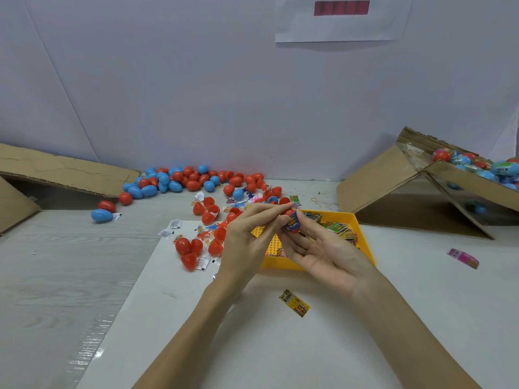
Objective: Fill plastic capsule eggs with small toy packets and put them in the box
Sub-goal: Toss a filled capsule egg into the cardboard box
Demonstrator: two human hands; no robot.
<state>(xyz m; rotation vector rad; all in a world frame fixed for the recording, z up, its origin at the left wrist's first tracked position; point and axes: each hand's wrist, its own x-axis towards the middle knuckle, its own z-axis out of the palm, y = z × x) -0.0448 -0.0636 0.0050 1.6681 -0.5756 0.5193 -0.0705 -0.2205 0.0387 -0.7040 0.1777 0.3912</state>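
Both hands, the left hand [247, 237] and the right hand [317, 248], pinched a small red plastic egg [292, 221] above the yellow plastic tray [365, 234] mid-table; loose fingers could drop it.

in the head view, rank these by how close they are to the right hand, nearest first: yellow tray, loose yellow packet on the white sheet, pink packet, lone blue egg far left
1. yellow tray: directly under and behind the right hand.
2. loose yellow packet: on the white sheet, just below the hand.
3. pink packet: off to the right.
4. lone blue egg: far left, beside a red one.
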